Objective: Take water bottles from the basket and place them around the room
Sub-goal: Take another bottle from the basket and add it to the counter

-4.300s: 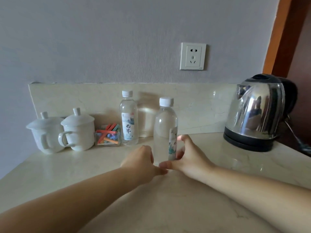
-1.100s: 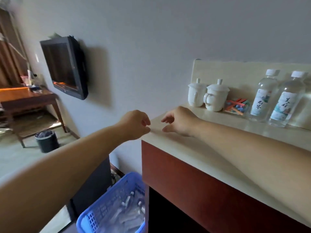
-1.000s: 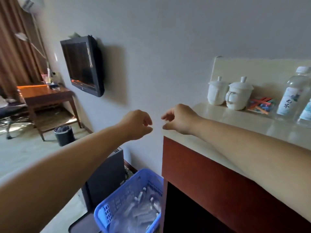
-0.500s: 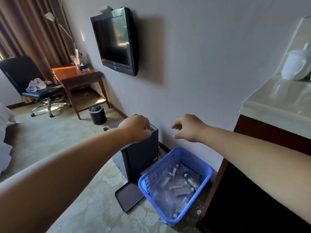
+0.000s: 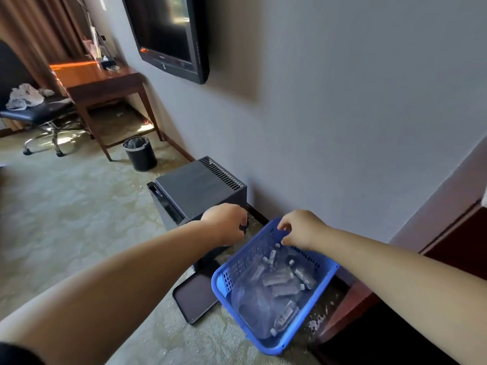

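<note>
Bottles point(image 5: 279, 281) are lying heaped in the blue basket point(image 5: 268, 346) on the floor, beside a black box point(image 5: 195, 191). Both hands, left point(image 5: 226, 223) and right point(image 5: 301, 229), are held above the basket, loosely curled, nothing gripped. One top bottle should be taken by its body, others left undisturbed.

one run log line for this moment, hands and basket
phase: reaching | left hand: empty | right hand: empty, over basket | bottles: in basket
</note>
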{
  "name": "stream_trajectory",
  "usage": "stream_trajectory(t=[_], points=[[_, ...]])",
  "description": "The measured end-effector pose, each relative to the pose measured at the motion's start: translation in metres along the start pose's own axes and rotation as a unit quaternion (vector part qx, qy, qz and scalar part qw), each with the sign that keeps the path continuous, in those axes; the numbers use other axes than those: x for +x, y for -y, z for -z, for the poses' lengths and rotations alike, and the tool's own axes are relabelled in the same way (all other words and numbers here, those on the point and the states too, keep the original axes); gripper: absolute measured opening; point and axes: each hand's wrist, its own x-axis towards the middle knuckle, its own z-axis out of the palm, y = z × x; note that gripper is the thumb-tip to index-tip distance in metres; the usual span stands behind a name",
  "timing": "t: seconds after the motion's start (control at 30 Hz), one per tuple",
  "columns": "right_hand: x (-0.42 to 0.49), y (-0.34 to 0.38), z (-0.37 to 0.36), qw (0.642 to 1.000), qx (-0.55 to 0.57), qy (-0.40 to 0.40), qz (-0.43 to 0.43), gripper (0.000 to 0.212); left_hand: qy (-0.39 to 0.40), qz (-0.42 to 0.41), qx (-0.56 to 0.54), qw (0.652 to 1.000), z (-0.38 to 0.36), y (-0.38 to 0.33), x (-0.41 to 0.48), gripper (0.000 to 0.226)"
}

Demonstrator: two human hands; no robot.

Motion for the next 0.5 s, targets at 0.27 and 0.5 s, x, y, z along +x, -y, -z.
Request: stream_trajectory(t=[0.27, 0.5], points=[[0.081, -0.049, -0.082, 0.995, 0.012, 0.077, -0.069, 0.034, 0.095, -0.027, 0.03, 0.995, -0.091, 0.037, 0.088, 0.023], [0.153, -0.123, -0.207, 0.986, 0.018, 0.103, -0.134, 0.037, 0.142, -0.082, 0.049, 0.985, -0.234, 0.055, 0.176, 0.025]])
